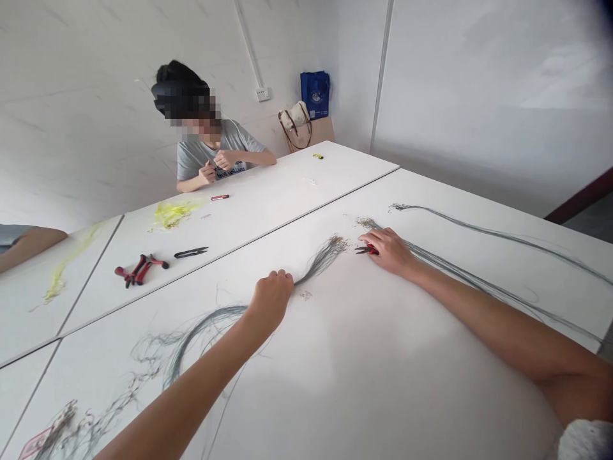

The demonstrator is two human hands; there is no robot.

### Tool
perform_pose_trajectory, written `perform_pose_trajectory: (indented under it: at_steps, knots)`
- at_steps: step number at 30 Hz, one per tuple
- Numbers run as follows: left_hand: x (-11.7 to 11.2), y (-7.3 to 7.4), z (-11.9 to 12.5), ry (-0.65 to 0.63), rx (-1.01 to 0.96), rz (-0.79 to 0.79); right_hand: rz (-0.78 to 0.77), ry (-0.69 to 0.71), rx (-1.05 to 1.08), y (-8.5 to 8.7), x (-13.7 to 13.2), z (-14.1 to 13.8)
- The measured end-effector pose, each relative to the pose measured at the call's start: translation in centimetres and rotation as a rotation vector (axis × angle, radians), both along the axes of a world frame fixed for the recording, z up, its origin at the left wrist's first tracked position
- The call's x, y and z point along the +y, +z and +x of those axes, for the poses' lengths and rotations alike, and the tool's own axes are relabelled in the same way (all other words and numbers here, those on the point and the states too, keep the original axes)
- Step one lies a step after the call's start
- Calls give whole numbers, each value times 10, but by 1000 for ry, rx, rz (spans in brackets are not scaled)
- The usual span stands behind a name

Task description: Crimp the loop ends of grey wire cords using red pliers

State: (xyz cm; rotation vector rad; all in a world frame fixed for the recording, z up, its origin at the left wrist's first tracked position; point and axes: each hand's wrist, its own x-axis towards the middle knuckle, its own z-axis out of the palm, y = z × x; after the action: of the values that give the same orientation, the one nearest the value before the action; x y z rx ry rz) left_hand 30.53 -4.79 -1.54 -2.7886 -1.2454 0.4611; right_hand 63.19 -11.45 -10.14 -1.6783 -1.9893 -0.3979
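My left hand [272, 297] is closed in a fist around a bundle of thin grey-green strands [318, 262]. The bundle's brownish tips fan out past my knuckles, and its other part curves back across the table to the left. Small red-handled pliers [368, 249] poke out from under my right hand [390, 251], their dark jaws pointing left. The fingers of that hand are curled over the handles. Just beyond it, the tips of a second strand bundle [445, 262] show, and its length runs alongside my right forearm. Tiny loose bits [305, 294] lie below the left-hand bundle.
A thinner strand bundle [460, 222] lies farther right. Tangled strands [129, 390] spread at lower left. Across the table seam are red-handled pliers [141, 270], black thread snips [190, 253], yellow strands [172, 214] and a red cutter [220, 197]. A co-worker [215, 147] sits opposite.
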Motion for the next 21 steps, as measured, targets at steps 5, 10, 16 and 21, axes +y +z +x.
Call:
perform_pose_trajectory:
  at_steps: [5, 10, 16, 21]
  knots:
    - [23, 14, -5, 80, -100, -55, 7, 2, 1, 0, 0, 0]
    - [38, 28, -15, 94, -147, -160, 7, 11, 5, -1, 0, 1]
    - [24, 9, -24, 32, 9, -83, -11, 5, 1, 1, -1, 0]
    - [23, 1, -22, 75, -77, -76, -40, -8, 15, 1, -1, -1]
